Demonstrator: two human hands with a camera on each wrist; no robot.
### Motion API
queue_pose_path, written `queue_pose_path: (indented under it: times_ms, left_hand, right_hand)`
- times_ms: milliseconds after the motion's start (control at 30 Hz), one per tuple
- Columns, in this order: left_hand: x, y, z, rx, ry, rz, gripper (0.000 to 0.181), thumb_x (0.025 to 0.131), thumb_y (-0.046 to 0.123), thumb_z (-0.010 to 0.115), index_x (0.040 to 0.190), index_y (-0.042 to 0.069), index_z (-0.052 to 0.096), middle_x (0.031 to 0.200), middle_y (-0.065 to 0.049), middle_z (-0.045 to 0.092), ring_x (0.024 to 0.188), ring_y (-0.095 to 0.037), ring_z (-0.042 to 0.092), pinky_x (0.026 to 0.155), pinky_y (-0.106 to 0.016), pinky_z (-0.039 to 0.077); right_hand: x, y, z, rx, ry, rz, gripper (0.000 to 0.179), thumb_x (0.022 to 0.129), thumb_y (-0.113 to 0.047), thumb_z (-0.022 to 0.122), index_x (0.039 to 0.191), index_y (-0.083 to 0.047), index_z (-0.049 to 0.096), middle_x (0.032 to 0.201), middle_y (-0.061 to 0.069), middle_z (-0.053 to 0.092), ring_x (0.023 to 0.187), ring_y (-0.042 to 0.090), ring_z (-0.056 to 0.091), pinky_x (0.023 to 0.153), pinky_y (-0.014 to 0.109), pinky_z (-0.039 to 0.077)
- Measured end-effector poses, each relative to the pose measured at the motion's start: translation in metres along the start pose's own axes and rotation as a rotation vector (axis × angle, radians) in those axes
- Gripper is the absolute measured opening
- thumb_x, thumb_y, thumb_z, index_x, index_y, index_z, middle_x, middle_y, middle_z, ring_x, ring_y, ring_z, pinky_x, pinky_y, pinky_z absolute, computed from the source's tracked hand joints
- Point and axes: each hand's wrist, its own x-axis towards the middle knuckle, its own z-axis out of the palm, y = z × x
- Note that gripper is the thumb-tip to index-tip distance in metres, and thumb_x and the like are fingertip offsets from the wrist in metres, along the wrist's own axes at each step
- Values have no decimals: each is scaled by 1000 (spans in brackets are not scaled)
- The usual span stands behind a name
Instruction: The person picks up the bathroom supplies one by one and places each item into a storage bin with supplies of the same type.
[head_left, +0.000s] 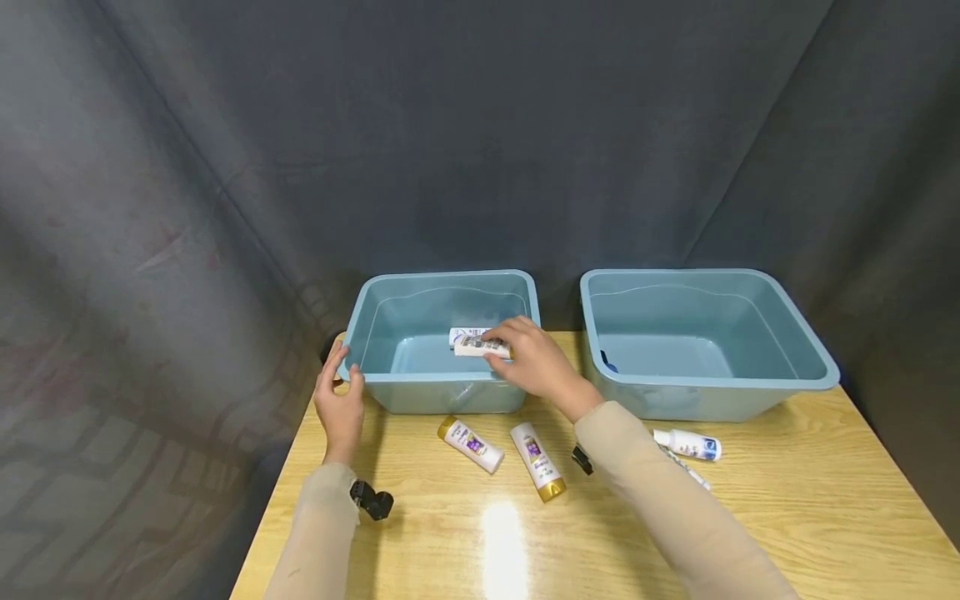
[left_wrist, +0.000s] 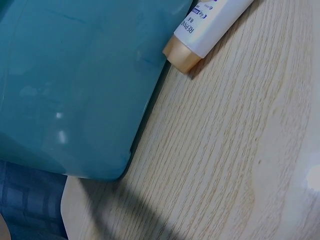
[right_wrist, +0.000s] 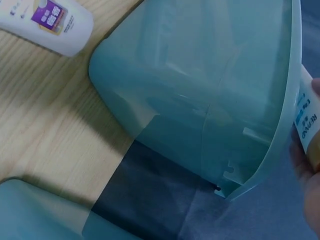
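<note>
In the head view my right hand point(head_left: 534, 360) pinches a white squeeze bottle point(head_left: 472, 347) above the left blue bin point(head_left: 431, 395), near its front rim. The right wrist view shows the bottle's gold cap and printed label point(right_wrist: 307, 117) past the bin's rim. Beyond it, another white bottle point(head_left: 456, 335) is partly hidden inside the bin. At that bin's front-left corner is my left hand point(head_left: 341, 414), fingers and thumb spread around the rim. Two white bottles with gold caps lie on the table, one left point(head_left: 472, 444) and one right point(head_left: 534, 457).
A second blue bin point(head_left: 720, 400) stands to the right, with a small dark-blue item point(head_left: 609, 363) inside. In front of it lie a white-and-blue bottle point(head_left: 693, 444) and a slim white item point(head_left: 697, 477), partly behind my right sleeve. A dark curtain point(head_left: 480, 150) hangs behind.
</note>
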Motion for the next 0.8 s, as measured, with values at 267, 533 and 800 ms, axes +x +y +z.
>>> queue_pose_path:
  times_ms: [267,533,800]
  left_hand:
    - [0,-1,0,-8,-2,9,35,95,-1,56,130,-4,61,144,-17,52,129,-32,48,86,-38,36]
    - [0,0,2,19,-5,18,36,95,-1,56,130,-4,61,143,-19,52,130,-33,47,86,-30,35]
    - [0,2,0,-9,2,21,35,95,-1,56,129,-5,62,143,-18,52,130,-31,48,87,-36,36]
  right_hand:
    - [7,5,2,-6,-49,11,27,88,-22,75,113,-11,73,112,5,69,104,21,60,91,36,50]
    - [9,8,4,71,-92,121,26,90,-26,74,112,-13,74,117,5,68,109,23,59,95,39,49]
    - [14,8,8,91,-141,180,26,90,-28,74,111,-12,75,113,6,70,107,23,61,95,39,49]
